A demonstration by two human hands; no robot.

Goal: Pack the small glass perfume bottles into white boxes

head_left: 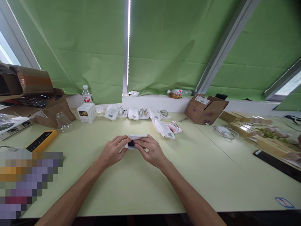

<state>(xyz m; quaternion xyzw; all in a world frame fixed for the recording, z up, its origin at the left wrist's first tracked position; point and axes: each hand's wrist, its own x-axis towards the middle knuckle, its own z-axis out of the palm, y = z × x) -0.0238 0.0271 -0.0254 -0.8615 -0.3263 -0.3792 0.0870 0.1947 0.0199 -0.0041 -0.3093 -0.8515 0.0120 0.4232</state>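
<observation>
Both of my hands meet at the middle of the pale green table [150, 188], closed around a small white box [136, 137] with a dark opening on its near side. My left hand [115, 150] grips the box's left end, fingers curled over it. My right hand [151, 150] pinches the right end, fingertips at the dark opening. The box rests on or just above the tabletop; I cannot tell which.
A row of white packets and small glass items [138, 113] lies behind the box. A white carton [86, 112], clear jar [62, 121] and brown bags stand at the left, a yellow-edged device [42, 141] nearer. An open cardboard box [205, 109] and flat boxes sit right.
</observation>
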